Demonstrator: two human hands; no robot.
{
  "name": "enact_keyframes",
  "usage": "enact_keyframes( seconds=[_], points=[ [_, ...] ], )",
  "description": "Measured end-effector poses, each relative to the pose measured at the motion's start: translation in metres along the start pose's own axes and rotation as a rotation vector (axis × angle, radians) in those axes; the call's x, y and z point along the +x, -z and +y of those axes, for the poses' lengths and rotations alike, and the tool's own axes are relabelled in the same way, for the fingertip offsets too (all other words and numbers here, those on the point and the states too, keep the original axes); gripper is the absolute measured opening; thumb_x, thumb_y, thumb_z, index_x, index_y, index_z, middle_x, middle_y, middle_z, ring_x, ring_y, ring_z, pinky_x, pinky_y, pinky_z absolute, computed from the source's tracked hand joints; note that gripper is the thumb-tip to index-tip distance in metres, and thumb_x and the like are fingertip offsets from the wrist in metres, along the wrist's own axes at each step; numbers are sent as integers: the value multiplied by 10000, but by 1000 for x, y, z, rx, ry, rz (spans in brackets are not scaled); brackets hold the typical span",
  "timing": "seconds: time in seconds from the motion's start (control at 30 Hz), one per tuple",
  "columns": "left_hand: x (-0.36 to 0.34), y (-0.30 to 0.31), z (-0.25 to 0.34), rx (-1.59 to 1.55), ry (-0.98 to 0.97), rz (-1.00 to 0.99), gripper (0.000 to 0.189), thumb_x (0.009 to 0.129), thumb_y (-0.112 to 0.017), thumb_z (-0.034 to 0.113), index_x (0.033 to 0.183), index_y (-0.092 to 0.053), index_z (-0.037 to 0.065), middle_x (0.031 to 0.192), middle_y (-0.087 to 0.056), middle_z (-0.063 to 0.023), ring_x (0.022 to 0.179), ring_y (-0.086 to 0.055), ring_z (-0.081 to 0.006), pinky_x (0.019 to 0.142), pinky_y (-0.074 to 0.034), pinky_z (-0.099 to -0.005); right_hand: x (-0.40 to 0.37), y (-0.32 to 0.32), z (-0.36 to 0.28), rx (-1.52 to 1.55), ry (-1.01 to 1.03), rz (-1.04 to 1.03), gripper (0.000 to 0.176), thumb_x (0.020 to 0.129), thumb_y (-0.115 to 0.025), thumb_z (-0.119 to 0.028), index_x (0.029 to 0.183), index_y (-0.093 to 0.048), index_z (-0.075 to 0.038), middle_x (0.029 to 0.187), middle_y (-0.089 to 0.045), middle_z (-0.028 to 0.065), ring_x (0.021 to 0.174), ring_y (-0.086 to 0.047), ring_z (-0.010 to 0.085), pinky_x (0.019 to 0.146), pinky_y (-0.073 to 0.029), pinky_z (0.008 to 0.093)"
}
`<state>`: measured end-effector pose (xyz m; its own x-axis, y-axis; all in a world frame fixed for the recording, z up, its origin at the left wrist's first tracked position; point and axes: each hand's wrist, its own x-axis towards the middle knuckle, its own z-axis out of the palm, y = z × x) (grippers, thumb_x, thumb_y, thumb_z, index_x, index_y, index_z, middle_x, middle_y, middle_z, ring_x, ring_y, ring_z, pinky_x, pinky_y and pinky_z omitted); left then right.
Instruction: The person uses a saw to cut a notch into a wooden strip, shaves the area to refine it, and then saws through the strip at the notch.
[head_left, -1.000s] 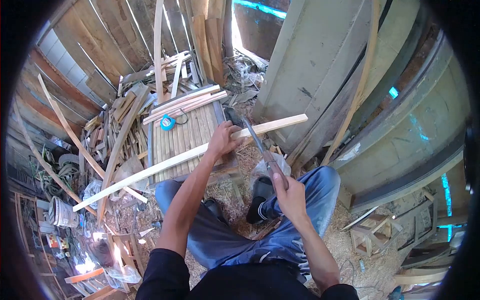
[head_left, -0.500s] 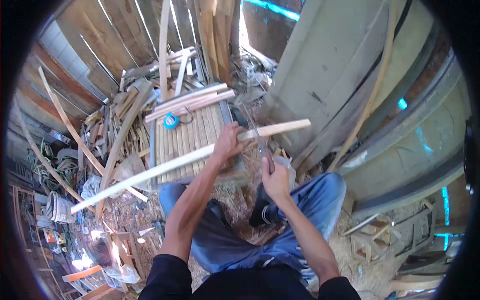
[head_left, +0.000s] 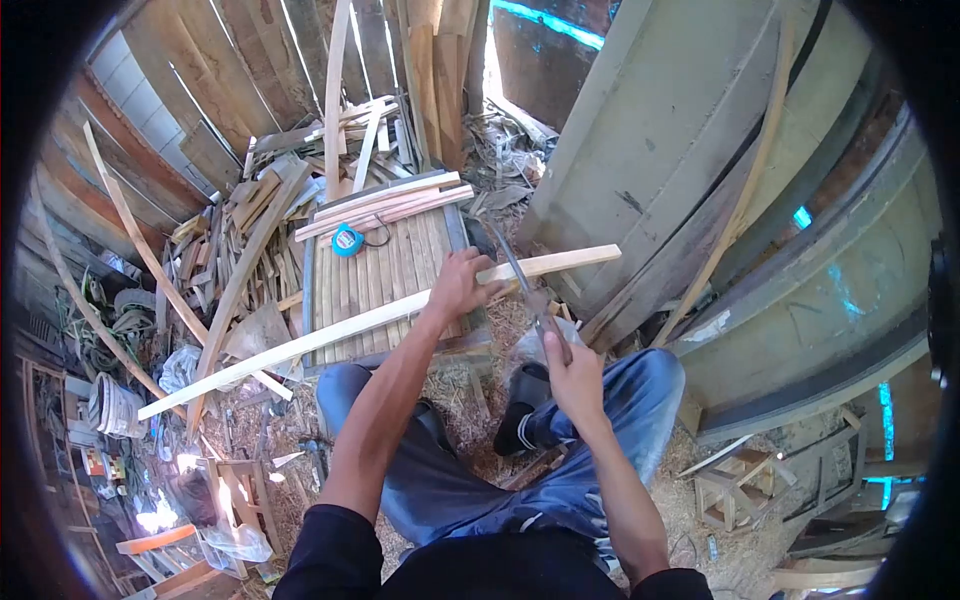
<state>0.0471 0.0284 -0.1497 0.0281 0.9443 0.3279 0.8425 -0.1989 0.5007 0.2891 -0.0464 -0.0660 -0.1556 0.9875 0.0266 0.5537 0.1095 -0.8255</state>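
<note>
A long pale wooden strip [head_left: 330, 336] lies slantwise across a low slatted bench [head_left: 340, 290], its right end sticking out past the bench edge. My left hand [head_left: 460, 283] is closed over the strip near that edge. In my right hand [head_left: 575, 380] is the handle of a handsaw [head_left: 540, 312]. The saw's narrow blade [head_left: 510, 254] crosses the strip just right of my left hand; how deep it sits in the wood cannot be made out. On the slats rests a blue tape measure [head_left: 347, 240], beside several thin wooden strips [head_left: 390, 208].
Piled wood offcuts [head_left: 240, 225] lie left of the bench, with a plank wall behind. Large boards [head_left: 640, 150] lean at the right. A small wooden frame [head_left: 735, 490] stands on the sawdust-covered floor. My knees flank the space before the bench.
My right hand has drawn the saw back, down and to the right, toward my right knee. My left hand and the strip stay almost in place.
</note>
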Motion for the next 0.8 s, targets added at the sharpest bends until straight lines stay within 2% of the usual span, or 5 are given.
enact_keyframes(
  seconds=[0.07,0.2,0.27,0.4,0.8],
  points=[
    [1,-3,1,-6,-4,-7,338,722,-771,336,913,-713,64,866,-596,-110,948,-583,-304,873,-417,-402,-24,26,-2,-46,-57,-73,527,971,-538,-405,732,-586,62,520,-414,133,484,-417,174,496,-350,379],
    [0,-1,1,-89,13,4,351,706,-774,336,907,-709,56,832,-608,-111,902,-589,-315,871,-416,-403,-58,56,-8,-26,-144,-117,526,968,-542,-409,731,-591,58,521,-416,115,495,-376,177,493,-338,371],
    [1,-3,-3,-121,47,-11,336,698,-775,319,890,-705,52,842,-610,-114,898,-586,-321,861,-423,-404,-58,55,-12,-60,-205,-141,482,956,-552,-357,704,-595,52,572,-513,242,519,-551,396,523,-414,424],
    [-1,-3,2,-45,-20,20,308,690,-779,292,868,-701,53,847,-609,-113,902,-582,-325,839,-430,-408,1,-23,19,6,31,28,481,959,-543,-394,751,-617,33,543,-477,162,492,-474,250,535,-396,421],
    [4,0,-6,-61,42,20,294,684,-785,262,871,-696,54,881,-642,-107,929,-605,-309,855,-409,-410,-41,24,5,-49,-126,-140,490,960,-530,-402,751,-615,33,576,-516,218,524,-549,349,544,-414,439]
  ],
)
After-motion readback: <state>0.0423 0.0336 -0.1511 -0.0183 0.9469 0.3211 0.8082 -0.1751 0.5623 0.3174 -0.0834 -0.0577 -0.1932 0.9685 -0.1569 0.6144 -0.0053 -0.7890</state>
